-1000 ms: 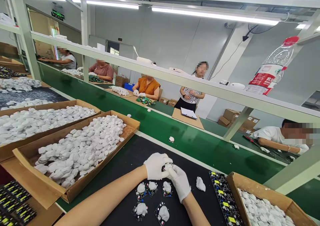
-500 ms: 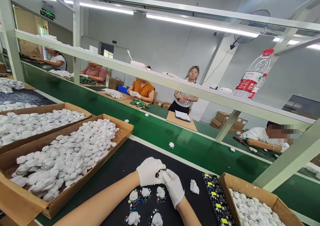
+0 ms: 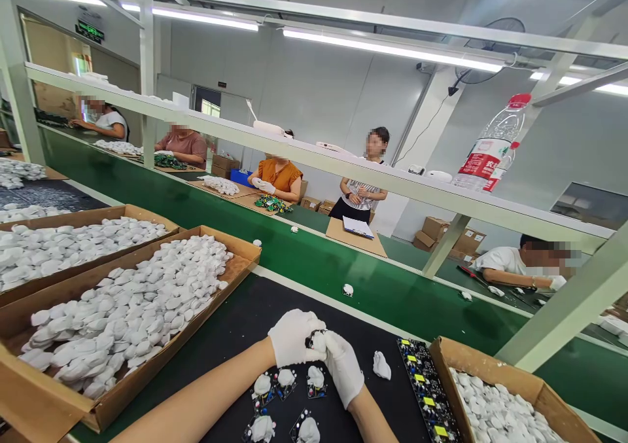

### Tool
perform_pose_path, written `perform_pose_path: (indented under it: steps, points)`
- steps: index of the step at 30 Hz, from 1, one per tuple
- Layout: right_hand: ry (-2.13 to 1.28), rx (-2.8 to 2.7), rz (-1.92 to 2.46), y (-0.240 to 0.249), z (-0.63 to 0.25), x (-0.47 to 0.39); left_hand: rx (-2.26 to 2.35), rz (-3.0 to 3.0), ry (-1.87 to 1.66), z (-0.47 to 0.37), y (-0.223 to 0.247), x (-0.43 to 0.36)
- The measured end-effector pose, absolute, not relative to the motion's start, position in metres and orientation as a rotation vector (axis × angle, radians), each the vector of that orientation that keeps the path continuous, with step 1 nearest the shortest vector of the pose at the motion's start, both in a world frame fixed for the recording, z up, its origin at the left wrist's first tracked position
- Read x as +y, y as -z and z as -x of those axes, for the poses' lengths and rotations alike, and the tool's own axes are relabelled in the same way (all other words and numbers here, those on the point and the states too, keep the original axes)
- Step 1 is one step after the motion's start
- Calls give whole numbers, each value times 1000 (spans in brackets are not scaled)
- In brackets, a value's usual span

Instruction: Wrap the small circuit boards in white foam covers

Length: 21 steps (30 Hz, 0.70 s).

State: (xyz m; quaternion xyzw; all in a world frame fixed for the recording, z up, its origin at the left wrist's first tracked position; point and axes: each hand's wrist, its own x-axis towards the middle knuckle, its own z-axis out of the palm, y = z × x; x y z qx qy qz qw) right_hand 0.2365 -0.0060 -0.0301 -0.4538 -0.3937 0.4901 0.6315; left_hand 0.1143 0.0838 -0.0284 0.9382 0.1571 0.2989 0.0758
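My left hand (image 3: 294, 338), in a white glove, has its fingers closed around a small dark circuit board (image 3: 310, 339). My right hand (image 3: 346, 371), gloved too, pinches a soft-looking white lump (image 3: 318, 342) against that board. The fingers hide much of both. Below the hands, several small boards lie on the black mat (image 3: 377, 325), each topped with a white lump, such as this circuit board (image 3: 316, 379). To the right of my right hand rests a loose white lump (image 3: 381, 366). Farther right is a strip of joined circuit boards (image 3: 422, 390) with yellow parts.
A cardboard tray (image 3: 252, 254) full of white lumps stands on the left, with another behind it. A smaller cardboard box (image 3: 520, 372) of lumps is at right. Beyond the mat runs a green conveyor belt (image 3: 304, 269). Overhead, a shelf carries a plastic bottle (image 3: 490, 145). Several people are opposite.
The boards with lumps on the green belt have moved to the right. My hands stay in place, and the right fingers have shifted slightly, showing more of the lump.
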Motion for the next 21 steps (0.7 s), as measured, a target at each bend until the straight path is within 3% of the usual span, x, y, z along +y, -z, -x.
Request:
perform_pose_path:
  steps: [21]
  points:
    - [-1034,-965,1167,30,-235,-6,459,-2835,-781,-111,22,84]
